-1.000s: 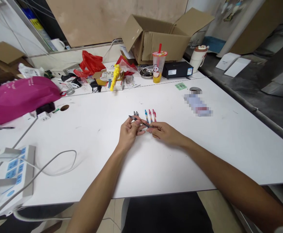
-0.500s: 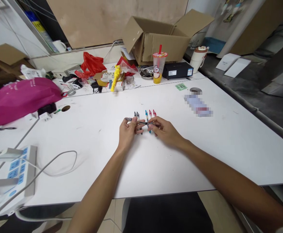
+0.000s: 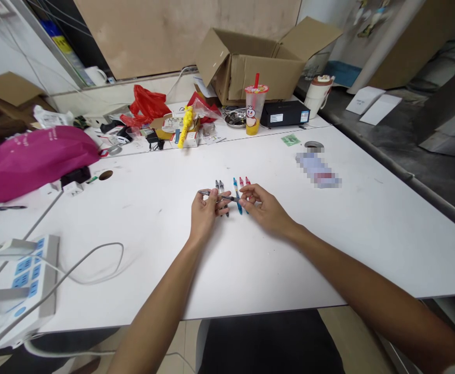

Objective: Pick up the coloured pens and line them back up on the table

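Note:
A slim dark pen (image 3: pixel 225 197) is held roughly level above the table, its shaft running between my two hands. My left hand (image 3: pixel 205 210) is closed on its left part, thumb on top and the other fingers curled beneath. At the pen's right end, the thumb and forefinger of my right hand (image 3: pixel 264 208) are pinched together. Below and behind lie two black-and-clear pens (image 3: pixel 222 185), partly covered by my left hand. Beside them is a blue pen (image 3: pixel 236 185). Two pink-topped pens (image 3: pixel 247 181) lie to its right, their lower parts hidden by my right hand.
A power strip (image 3: pixel 48 275) with looping cables sits at the left, near a magenta bag (image 3: pixel 40 158). Along the back stand a drink cup (image 3: pixel 254 117), a black box (image 3: pixel 284 114) and an open carton (image 3: pixel 266 75). A tape roll (image 3: pixel 313 147) lies at the right.
My right hand has shifted slightly up, and less of the pen shows between its fingers. My left hand stays nearly still with the pen in it.

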`<control>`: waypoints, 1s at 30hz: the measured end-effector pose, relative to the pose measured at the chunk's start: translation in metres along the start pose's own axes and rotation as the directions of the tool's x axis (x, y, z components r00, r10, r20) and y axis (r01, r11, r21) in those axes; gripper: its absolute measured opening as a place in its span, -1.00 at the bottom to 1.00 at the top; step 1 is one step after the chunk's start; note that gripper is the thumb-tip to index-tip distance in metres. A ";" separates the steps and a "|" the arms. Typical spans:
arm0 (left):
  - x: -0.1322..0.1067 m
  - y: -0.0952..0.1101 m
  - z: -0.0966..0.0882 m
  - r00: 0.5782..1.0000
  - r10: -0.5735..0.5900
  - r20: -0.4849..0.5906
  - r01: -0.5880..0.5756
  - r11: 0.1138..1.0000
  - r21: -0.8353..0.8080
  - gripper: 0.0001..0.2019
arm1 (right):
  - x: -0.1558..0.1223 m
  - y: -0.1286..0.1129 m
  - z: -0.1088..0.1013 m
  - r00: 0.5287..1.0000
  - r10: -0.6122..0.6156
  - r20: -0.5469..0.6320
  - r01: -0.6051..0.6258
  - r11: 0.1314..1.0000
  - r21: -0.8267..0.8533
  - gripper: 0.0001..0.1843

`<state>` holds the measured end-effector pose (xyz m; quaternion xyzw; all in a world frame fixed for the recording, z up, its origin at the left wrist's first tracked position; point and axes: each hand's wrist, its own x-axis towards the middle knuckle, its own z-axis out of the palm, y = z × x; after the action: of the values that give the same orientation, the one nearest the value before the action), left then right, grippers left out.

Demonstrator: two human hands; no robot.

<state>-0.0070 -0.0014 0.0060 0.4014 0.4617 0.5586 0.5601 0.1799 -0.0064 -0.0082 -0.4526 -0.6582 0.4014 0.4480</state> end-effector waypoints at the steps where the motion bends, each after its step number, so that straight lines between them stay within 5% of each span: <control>1: 0.000 0.000 0.000 1.000 -0.002 -0.003 0.002 1.000 0.002 -0.59 | 0.000 0.000 0.000 1.000 0.005 0.011 -0.005 1.000 0.001 -0.70; 15: 0.000 0.001 0.000 0.999 -0.050 -0.009 0.050 0.999 -0.007 -0.58 | 0.002 -0.003 0.000 1.000 0.009 -0.010 -0.009 1.000 -0.014 -0.73; 24: 0.006 -0.004 0.000 0.992 -0.127 -0.023 0.123 0.984 -0.128 -0.64 | 0.002 -0.008 -0.004 0.992 -0.114 -0.060 0.112 0.993 -0.049 -0.84; 30: 0.006 -0.001 0.000 0.987 -0.105 -0.119 0.075 0.970 -0.231 -0.66 | 0.004 -0.006 -0.007 0.991 -0.074 -0.112 0.080 0.995 0.054 -0.78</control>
<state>-0.0069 0.0050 0.0049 0.2763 0.4486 0.6065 0.5955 0.1842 -0.0033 -0.0002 -0.4349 -0.6376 0.3775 0.5117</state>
